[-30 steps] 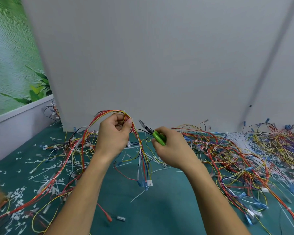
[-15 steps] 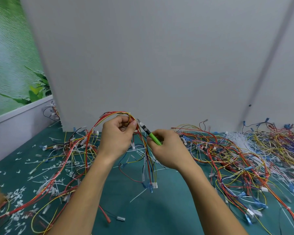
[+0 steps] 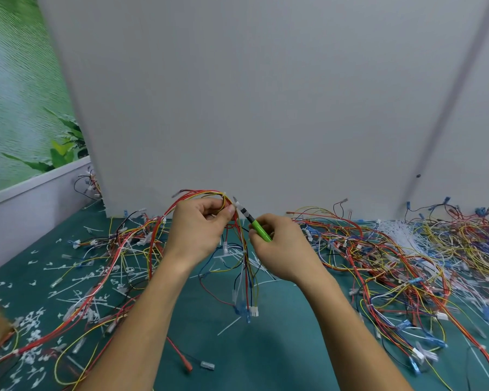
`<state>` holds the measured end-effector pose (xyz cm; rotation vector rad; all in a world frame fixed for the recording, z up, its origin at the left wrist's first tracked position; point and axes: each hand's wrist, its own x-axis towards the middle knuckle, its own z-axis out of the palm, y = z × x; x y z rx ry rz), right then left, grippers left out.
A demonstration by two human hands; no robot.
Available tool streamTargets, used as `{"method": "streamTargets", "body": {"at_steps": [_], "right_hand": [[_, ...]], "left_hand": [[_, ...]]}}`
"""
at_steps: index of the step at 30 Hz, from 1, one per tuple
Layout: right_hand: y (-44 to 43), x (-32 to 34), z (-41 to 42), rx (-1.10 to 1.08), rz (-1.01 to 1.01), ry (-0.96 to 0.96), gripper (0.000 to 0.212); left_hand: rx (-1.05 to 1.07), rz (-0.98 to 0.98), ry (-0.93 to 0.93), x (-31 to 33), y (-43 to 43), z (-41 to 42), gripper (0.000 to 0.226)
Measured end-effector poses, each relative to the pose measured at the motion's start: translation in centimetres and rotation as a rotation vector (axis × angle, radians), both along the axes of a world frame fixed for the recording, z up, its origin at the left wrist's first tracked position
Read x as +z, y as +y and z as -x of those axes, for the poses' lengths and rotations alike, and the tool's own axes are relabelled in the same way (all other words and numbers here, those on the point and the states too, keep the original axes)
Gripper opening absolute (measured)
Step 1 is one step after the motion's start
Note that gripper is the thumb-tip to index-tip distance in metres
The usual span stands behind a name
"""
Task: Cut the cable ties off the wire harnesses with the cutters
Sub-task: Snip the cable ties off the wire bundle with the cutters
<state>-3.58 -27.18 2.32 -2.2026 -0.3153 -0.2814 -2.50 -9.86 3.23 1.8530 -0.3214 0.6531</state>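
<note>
My left hand [image 3: 198, 230] grips a wire harness [image 3: 244, 266] of red, yellow and black wires, lifted above the green table; its loose ends with white connectors hang down below. My right hand [image 3: 280, 249] holds the green-handled cutters [image 3: 253, 222]. Their metal jaws point up-left and touch the bundle right beside my left thumb, at a small white cable tie [image 3: 235, 206]. Whether the jaws are shut on the tie I cannot tell.
A large tangle of harnesses [image 3: 407, 258] covers the table's right side. More wires [image 3: 96, 277] and several cut white ties [image 3: 34, 328] lie at the left. A grey wall panel [image 3: 237, 108] stands close behind. The green mat [image 3: 237, 356] shows in front.
My right hand moved the cutters left and up until the jaws reached the bundle at my left thumb. My left hand shifted slightly right with the harness.
</note>
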Motion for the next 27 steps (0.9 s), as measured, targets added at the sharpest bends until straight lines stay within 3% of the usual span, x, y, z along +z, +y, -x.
{"method": "streamTargets", "body": {"at_steps": [11,27], "right_hand": [[-0.09,0.03,-0.06,-0.020,0.015,0.032,0.023],[0.49,-0.31,0.29,-0.029,0.093,-0.019,0.016]], "left_hand": [[-0.074,0.000,0.039,0.15,-0.14,0.24,0.013],[-0.051,-0.018,0.088,-0.35,-0.20,-0.11,0.023]]}}
